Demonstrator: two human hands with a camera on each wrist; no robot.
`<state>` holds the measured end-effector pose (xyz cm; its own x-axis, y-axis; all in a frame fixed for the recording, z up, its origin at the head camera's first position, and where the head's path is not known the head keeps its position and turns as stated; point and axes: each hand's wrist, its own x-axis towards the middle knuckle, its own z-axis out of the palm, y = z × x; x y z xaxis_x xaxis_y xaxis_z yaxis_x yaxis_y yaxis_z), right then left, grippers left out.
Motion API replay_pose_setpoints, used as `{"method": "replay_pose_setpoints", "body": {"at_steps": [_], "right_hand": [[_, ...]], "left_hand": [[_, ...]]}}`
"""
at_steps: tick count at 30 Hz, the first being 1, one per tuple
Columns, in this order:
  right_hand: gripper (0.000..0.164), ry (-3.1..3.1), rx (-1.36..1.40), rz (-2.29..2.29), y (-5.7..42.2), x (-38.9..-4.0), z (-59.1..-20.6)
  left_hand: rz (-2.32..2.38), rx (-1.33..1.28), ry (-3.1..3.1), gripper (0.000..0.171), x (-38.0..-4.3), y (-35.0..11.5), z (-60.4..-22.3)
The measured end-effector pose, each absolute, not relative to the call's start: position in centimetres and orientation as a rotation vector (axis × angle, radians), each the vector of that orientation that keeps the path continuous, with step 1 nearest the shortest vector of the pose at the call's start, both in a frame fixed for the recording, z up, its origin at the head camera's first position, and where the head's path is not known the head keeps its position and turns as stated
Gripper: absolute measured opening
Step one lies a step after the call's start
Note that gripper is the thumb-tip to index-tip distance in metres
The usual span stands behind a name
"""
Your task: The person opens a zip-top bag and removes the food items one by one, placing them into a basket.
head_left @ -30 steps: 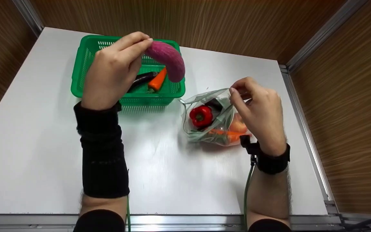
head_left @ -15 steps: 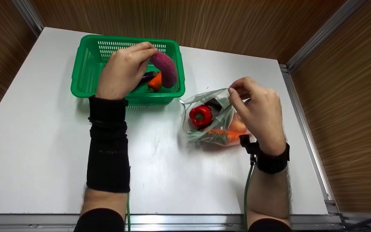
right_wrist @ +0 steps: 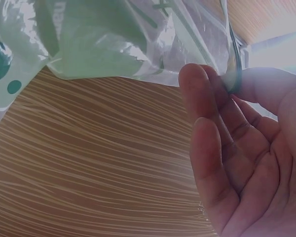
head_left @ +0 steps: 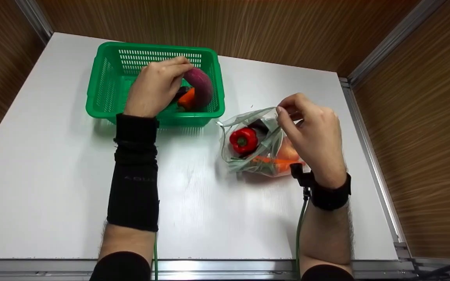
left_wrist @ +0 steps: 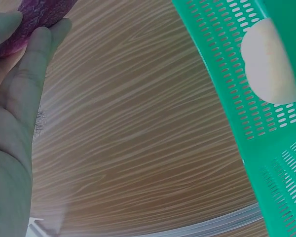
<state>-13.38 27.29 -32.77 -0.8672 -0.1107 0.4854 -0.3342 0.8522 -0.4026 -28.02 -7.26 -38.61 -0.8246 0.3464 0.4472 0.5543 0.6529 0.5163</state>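
My left hand (head_left: 152, 89) pinches one end of a curved purple sweet potato (head_left: 203, 86) between thumb and fingers. The sweet potato hangs within the right part of the green basket (head_left: 92, 88), overlapping an orange carrot (head_left: 186, 99) and a dark eggplant (head_left: 182, 92) in the head view. At the right, my right hand (head_left: 315, 134) pinches the upper edge of a clear zip bag (head_left: 266, 147) between thumb and index finger. The bag's mouth stands wide, showing a red bell pepper (head_left: 243, 140) inside. Several other produce pieces show through its wall.
A pale rounded piece (left_wrist: 269, 61) lies against the basket wall in the left wrist view. The white table (head_left: 193, 203) has wood-grain panels (head_left: 209, 23) at its back and sides. A green cable (head_left: 300, 234) runs along the right forearm.
My left hand has moved right and toward me, bringing the sweet potato lower into the basket over the carrot. My right hand and the bag have stayed nearly still.
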Motion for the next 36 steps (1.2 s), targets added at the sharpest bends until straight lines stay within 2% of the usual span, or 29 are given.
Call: {"method": "replay_pose_setpoints", "body": {"at_steps": [28, 36], "right_hand": [[0.012, -2.607, 0.31, 0.684, 27.12, -13.37, -32.74], [0.013, -2.623, 0.301, 0.687, 27.04, -13.34, -32.69]], "left_hand": [[-0.941, -0.688, -2.5, 0.03, -28.37, -6.85, -39.03], [-0.933, -0.754, -2.578, 0.03, -28.04, -6.49, -38.75]]}}
